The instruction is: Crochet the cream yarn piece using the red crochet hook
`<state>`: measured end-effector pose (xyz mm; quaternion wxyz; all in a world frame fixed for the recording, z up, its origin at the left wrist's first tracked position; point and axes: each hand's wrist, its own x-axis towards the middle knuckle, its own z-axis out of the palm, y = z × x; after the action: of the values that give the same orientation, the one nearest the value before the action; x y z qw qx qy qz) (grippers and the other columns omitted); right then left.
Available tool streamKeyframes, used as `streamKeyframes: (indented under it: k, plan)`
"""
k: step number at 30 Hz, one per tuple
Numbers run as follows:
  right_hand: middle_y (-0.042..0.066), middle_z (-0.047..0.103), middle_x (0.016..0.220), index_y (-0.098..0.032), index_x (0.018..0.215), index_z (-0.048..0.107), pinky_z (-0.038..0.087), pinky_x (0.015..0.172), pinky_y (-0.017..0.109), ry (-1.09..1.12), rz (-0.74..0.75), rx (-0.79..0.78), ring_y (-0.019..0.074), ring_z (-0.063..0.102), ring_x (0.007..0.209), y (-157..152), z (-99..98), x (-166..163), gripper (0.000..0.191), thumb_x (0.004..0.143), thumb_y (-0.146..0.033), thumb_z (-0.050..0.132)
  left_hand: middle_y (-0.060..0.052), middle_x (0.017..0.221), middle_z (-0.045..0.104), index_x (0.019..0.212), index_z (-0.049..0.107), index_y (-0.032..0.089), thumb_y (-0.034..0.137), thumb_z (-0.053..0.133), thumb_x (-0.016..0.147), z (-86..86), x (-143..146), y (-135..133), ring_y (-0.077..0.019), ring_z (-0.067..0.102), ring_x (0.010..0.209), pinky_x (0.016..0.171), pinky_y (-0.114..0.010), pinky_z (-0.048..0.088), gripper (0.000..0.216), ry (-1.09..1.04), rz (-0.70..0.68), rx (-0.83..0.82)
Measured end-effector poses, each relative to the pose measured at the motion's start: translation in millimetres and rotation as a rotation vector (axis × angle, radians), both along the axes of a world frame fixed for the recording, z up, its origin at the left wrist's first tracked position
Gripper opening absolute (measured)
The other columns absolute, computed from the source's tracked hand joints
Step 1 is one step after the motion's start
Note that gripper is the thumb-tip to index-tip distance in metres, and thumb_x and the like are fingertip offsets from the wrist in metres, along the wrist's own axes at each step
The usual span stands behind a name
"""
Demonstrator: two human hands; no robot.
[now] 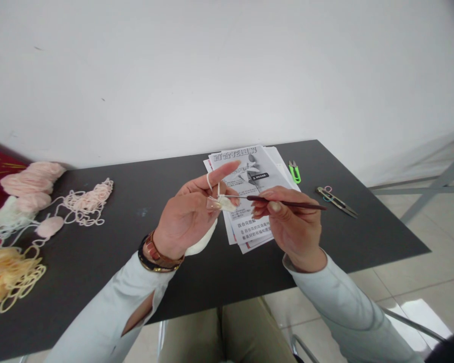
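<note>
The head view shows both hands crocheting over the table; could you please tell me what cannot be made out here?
- Hook tip: the crochet hook in the right hand ends in the white piece pinched by the left hand; too small.
- Sheets: small print blurred, partly behind hands.
- Yellow yarn: cut off by left edge.

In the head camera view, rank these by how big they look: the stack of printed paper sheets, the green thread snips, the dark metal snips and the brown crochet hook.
1. Stack of printed white paper sheets
2. Thin brown crochet hook, held in the right hand, nearer the camera
3. Dark metal snips; rank against the hook unsure
4. Small green-handled thread snips
</note>
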<state>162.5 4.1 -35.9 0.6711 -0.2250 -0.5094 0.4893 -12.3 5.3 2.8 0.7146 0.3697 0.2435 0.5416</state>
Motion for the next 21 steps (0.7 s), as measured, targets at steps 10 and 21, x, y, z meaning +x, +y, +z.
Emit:
streamKeyframes:
  k: [10, 21]
  plan:
    - [-0.002, 0.075, 0.069, -0.026, 0.082, 0.075, 0.061, 0.046, 0.022, 0.044, 0.005, -0.100, 0.0132, 0.070, 0.052, -1.3, 5.3, -2.6, 0.013, 0.072, -0.033, 0.081, 0.002, 0.048, 0.034, 0.105, 0.076, 0.017, 0.012, 0.060, 0.057, 2.3, 2.4, -2.3, -0.0144, 0.034, 0.056, 0.062, -0.035, 0.034, 0.051, -0.005, -0.048, -0.035]
    - [-0.002, 0.076, 0.071, -0.026, 0.084, 0.075, 0.062, 0.051, 0.019, 0.075, 0.095, -0.112, 0.0118, 0.071, 0.056, 0.8, 4.8, 0.8, 0.009, 0.076, -0.029, 0.079, 0.002, 0.050, 0.032, 0.104, 0.077, 0.015, 0.012, 0.061, 0.056, 1.2, -0.3, -2.3, -0.0136, 0.030, 0.055, 0.058, -0.034, 0.031, 0.051, -0.023, -0.133, -0.065]
